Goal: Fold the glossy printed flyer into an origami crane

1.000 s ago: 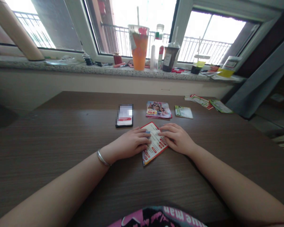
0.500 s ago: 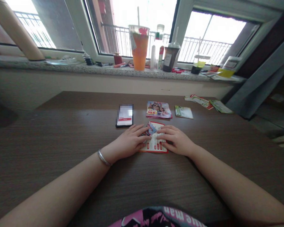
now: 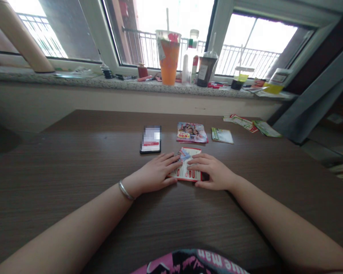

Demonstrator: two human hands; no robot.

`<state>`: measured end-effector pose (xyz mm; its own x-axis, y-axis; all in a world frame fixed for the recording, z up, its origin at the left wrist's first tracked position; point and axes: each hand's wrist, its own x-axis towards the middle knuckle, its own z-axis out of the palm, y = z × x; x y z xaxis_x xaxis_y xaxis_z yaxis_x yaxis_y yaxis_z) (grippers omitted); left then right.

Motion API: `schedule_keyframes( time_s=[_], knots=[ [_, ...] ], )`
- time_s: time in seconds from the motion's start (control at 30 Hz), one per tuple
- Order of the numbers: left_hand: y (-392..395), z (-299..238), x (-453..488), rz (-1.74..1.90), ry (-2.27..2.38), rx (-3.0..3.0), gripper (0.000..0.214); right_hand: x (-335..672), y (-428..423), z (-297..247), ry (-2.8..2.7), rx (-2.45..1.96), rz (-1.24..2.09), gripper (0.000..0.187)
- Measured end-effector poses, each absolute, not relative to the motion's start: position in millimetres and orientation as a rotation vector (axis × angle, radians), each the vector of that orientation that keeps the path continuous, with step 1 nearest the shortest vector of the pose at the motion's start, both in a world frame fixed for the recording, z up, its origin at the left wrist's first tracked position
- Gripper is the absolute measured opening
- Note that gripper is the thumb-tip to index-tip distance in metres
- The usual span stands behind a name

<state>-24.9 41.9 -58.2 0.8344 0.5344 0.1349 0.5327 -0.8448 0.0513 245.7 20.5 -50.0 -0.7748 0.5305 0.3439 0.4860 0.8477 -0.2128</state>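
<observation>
A red-and-white printed leaflet [image 3: 187, 169] lies flat on the dark wooden table [image 3: 74, 171], partly folded, with a coloured flap showing at its top. My left hand [image 3: 156, 173], with a silver bangle on the wrist, presses on its left side with fingers spread. My right hand [image 3: 213, 171] presses on its right side, fingertips on the paper. Both hands lie flat on the leaflet and hide its side edges.
A phone [image 3: 150, 139] lies just beyond my left hand. A colourful flyer [image 3: 191, 132] and a green card [image 3: 222, 135] lie behind the leaflet, more leaflets [image 3: 251, 123] at the far right. The windowsill [image 3: 74, 82] holds an orange drink cup [image 3: 168, 57], a dark cup [image 3: 205, 68] and bottles.
The leaflet was turned from a diagonal lie to square with the table edge, and a flap was folded over at its top. Both hands stayed on it, shifting slightly.
</observation>
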Motion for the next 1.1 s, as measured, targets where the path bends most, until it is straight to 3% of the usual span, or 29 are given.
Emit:
schedule_keyframes(
  time_s=[0.7, 0.93, 1.1],
  knots=[
    [44, -62, -24, 0.139, 0.932, 2.901, 0.056, 241, 13, -50, -2.715, -0.776, 0.114, 0.045],
    [42, -62, -23, 0.13, 0.926, 2.942, 0.056, 236, 11, -50, -2.71, -0.737, 0.03, 0.025],
    [38, -59, -20, 0.315, 0.927, 2.995, 0.048, 235, 9, -48, -2.663, -0.919, 0.025, 0.021]
  ],
)
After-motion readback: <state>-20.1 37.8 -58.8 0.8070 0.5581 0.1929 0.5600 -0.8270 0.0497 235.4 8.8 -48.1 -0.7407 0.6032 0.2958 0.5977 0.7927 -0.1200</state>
